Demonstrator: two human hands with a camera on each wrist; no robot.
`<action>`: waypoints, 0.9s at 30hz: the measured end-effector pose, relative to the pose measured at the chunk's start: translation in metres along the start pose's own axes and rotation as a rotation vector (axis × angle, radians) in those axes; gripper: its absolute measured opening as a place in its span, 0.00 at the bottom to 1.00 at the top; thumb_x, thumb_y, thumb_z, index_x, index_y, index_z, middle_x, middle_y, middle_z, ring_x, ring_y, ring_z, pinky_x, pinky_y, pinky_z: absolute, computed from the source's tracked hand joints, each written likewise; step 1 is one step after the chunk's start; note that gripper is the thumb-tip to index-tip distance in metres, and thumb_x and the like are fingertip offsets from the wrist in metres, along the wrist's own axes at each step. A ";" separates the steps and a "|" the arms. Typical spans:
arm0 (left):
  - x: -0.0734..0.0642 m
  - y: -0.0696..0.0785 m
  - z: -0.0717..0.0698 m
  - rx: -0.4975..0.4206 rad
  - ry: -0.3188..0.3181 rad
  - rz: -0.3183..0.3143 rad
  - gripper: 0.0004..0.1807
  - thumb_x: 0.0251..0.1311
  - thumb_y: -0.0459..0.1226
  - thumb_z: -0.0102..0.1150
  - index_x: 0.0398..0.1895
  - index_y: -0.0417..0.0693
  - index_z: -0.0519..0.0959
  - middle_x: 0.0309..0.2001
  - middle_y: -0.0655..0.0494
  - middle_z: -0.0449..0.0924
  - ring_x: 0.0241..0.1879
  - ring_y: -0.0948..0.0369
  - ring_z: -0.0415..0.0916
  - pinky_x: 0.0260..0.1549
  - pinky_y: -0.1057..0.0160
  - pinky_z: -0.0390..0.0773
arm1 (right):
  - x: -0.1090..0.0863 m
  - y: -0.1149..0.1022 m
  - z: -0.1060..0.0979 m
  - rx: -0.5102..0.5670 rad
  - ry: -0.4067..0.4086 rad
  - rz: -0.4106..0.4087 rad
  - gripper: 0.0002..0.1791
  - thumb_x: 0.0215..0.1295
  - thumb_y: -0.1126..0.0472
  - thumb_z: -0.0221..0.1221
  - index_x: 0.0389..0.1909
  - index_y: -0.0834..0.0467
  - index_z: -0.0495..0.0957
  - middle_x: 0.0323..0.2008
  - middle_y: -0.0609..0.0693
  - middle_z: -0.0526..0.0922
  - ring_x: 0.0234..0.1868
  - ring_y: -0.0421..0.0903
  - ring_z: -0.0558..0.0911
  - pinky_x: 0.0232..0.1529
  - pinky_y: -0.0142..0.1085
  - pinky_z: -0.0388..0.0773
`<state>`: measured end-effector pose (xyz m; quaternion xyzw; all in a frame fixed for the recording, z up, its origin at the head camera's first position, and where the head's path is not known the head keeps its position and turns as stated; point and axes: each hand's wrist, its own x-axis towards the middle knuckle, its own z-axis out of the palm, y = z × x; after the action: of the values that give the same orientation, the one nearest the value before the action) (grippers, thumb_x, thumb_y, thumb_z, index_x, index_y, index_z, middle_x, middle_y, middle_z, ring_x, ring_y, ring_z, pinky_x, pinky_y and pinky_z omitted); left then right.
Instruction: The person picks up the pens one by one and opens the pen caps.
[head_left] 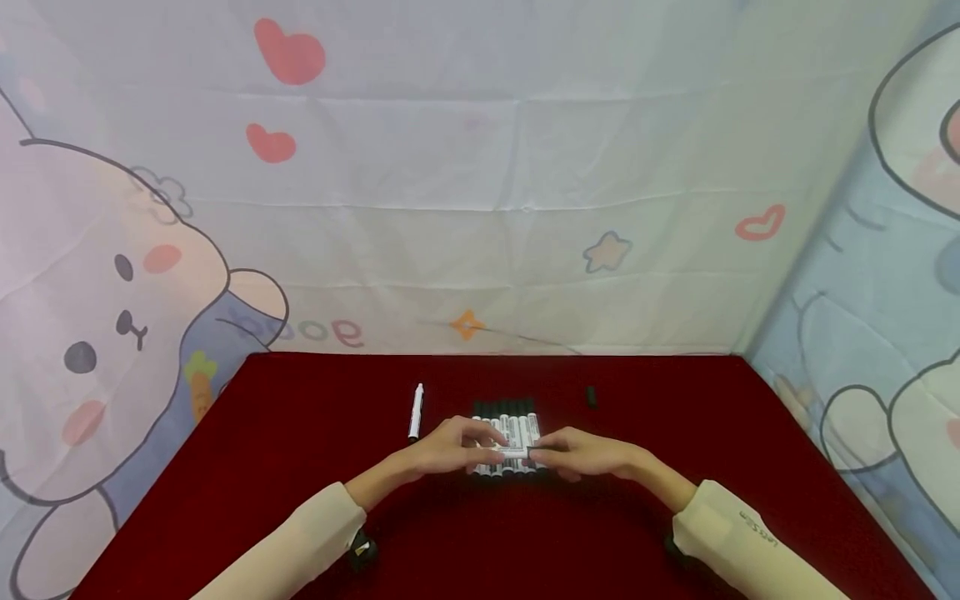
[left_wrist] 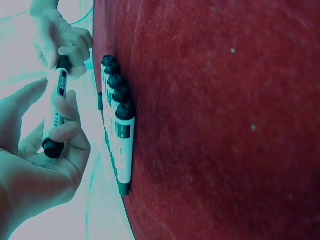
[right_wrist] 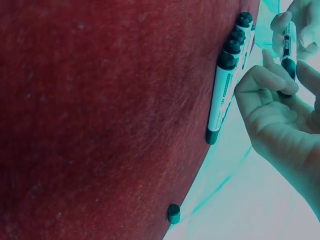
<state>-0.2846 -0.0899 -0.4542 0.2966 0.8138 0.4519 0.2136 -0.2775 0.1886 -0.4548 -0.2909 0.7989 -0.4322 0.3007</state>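
Note:
Both hands hold one white marker (head_left: 513, 453) crosswise above a row of markers. My left hand (head_left: 450, 446) grips its white barrel, and in the left wrist view the fingers (left_wrist: 67, 131) curl around the barrel near its black end. At the other end, my right hand (head_left: 588, 452) pinches the black cap (right_wrist: 288, 67) between thumb and fingers. Below them, several white markers (head_left: 517, 427) lie side by side on the red cloth, black caps pointing away; the hands and held marker hide part of the row.
A single white marker (head_left: 416, 412) with a narrow tip lies to the left of the row. To the right, farther back, is a loose black cap (head_left: 591, 397). The red tablecloth (head_left: 487, 542) reaches back to a printed curtain (head_left: 525, 167).

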 end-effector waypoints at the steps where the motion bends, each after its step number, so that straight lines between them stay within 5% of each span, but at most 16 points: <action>1: 0.001 0.000 0.000 0.006 0.001 0.006 0.15 0.69 0.41 0.64 0.54 0.47 0.84 0.29 0.50 0.79 0.23 0.63 0.70 0.25 0.70 0.70 | 0.000 -0.001 -0.001 0.007 -0.008 -0.001 0.20 0.82 0.53 0.49 0.52 0.66 0.79 0.21 0.45 0.66 0.21 0.39 0.64 0.26 0.30 0.65; 8: 0.005 0.006 0.004 0.105 0.033 0.097 0.14 0.66 0.39 0.67 0.51 0.43 0.86 0.44 0.51 0.87 0.26 0.70 0.72 0.29 0.72 0.75 | 0.000 -0.003 -0.002 0.055 -0.043 0.003 0.22 0.82 0.54 0.47 0.51 0.70 0.78 0.20 0.43 0.64 0.20 0.37 0.60 0.22 0.28 0.61; 13: 0.003 0.007 0.006 0.172 0.049 0.190 0.14 0.65 0.37 0.68 0.51 0.42 0.87 0.44 0.49 0.90 0.35 0.71 0.72 0.37 0.73 0.75 | 0.000 -0.001 -0.001 0.029 -0.050 -0.031 0.22 0.83 0.55 0.45 0.49 0.72 0.75 0.21 0.42 0.64 0.20 0.36 0.60 0.21 0.27 0.59; 21: -0.001 0.005 0.003 0.195 0.088 0.278 0.16 0.67 0.40 0.66 0.52 0.39 0.87 0.49 0.47 0.89 0.38 0.71 0.76 0.41 0.71 0.79 | 0.000 -0.001 0.005 -0.179 0.069 -0.268 0.17 0.83 0.60 0.45 0.42 0.70 0.76 0.21 0.40 0.65 0.20 0.30 0.62 0.22 0.24 0.61; 27: -0.002 0.005 -0.002 0.169 0.081 0.234 0.16 0.68 0.42 0.65 0.51 0.42 0.88 0.48 0.48 0.89 0.35 0.69 0.73 0.39 0.71 0.77 | 0.003 -0.001 0.007 -0.313 0.161 -0.379 0.14 0.82 0.62 0.47 0.41 0.66 0.78 0.26 0.42 0.69 0.27 0.29 0.66 0.31 0.26 0.68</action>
<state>-0.2827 -0.0907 -0.4490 0.3882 0.8167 0.4150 0.1007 -0.2738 0.1827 -0.4580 -0.4431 0.8086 -0.3735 0.1011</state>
